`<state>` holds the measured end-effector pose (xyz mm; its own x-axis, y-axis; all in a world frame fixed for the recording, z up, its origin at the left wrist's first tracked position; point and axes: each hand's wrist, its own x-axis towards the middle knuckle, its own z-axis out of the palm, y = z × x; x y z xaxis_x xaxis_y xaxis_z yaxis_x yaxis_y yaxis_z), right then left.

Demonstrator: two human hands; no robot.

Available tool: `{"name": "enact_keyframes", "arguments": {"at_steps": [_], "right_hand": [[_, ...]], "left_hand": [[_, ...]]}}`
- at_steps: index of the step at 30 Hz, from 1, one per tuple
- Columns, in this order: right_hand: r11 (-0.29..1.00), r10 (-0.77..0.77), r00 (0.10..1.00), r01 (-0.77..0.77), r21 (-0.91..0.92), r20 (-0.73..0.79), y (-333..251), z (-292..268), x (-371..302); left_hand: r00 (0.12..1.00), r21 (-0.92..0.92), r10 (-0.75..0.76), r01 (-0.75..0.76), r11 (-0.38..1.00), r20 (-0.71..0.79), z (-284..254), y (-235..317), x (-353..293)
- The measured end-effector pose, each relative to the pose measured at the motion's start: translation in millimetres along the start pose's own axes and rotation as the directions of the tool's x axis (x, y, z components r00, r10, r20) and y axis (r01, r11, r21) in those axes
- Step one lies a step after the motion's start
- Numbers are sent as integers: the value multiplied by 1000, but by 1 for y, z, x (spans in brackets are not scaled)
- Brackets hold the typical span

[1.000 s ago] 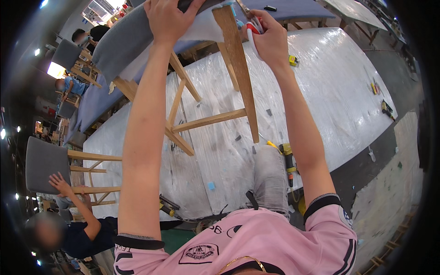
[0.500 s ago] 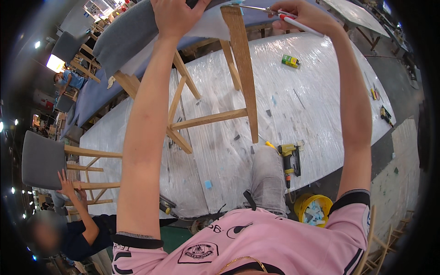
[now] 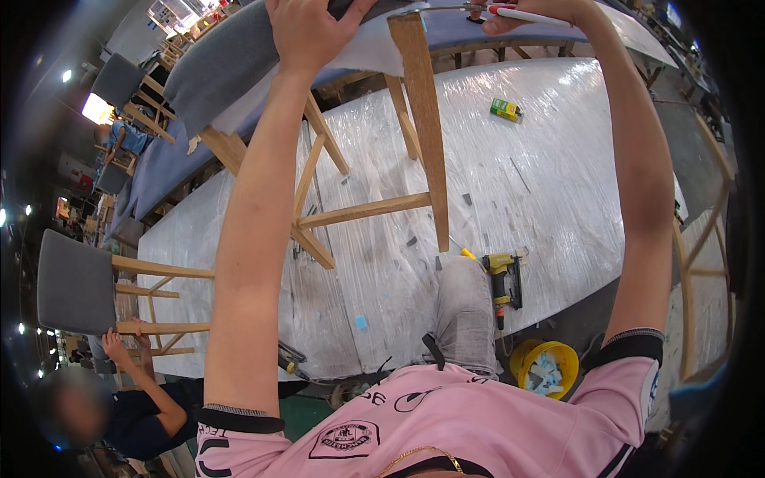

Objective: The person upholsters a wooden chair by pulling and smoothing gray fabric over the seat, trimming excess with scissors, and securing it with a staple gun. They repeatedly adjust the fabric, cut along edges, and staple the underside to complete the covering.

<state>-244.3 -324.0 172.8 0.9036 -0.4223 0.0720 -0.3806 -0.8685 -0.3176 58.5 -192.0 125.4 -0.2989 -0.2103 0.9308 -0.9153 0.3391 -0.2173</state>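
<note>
A wooden chair (image 3: pixel 437 151) with a grey upholstered seat (image 3: pixel 227 60) stands tilted in front of me at the top. White lining (image 3: pixel 370 52) shows under the edge of its grey cover. My left hand (image 3: pixel 311 36) lies on the grey cover with its thumb spread; its fingertips run out of the picture. Beyond the leg's upper end, my right hand (image 3: pixel 526 16) is closed round a thin metal tool (image 3: pixel 514 12) with a red and white handle. The metal part reaches left towards the top of the leg; the top edge cuts off part of this hand.
On the plastic-covered table (image 3: pixel 550 175) lie a yellow-black staple gun (image 3: pixel 502 279), a yellow-handled tool (image 3: pixel 468 253), a green-yellow box (image 3: pixel 505 109) and scraps. A yellow bucket (image 3: pixel 522 358) holds foam bits. At left, a co-worker (image 3: pixel 155 406) touches another grey chair (image 3: pixel 76 279). Wooden frames (image 3: pixel 685 295) stand at right.
My right hand has moved up and right with the tool, and its elbow has swung outward. My left hand has barely shifted. The co-worker's raised hand has come down along the other chair.
</note>
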Motion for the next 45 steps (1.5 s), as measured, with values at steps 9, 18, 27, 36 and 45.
{"name": "enact_keyframes", "arguments": {"at_steps": [9, 18, 27, 36, 45], "right_hand": [[991, 111, 992, -106, -86, 55, -25, -8, 4], [992, 107, 980, -93, 88, -168, -17, 28, -29], [252, 833, 546, -231, 940, -89, 29, 445, -141], [201, 968, 234, -510, 836, -90, 42, 625, -168], [278, 949, 310, -732, 622, -59, 61, 669, -148]], "left_hand": [[1000, 20, 0, 0, 1000, 5, -5, 1, -2], [1000, 62, 23, -22, 998, -17, 2, 3, -1], [978, 204, 207, -200, 958, -14, 37, -39, 18], [993, -77, -20, 29, 997, 113, 84, -113, 33], [927, 392, -161, 17, 920, 337, 103, -77, 52]]}}
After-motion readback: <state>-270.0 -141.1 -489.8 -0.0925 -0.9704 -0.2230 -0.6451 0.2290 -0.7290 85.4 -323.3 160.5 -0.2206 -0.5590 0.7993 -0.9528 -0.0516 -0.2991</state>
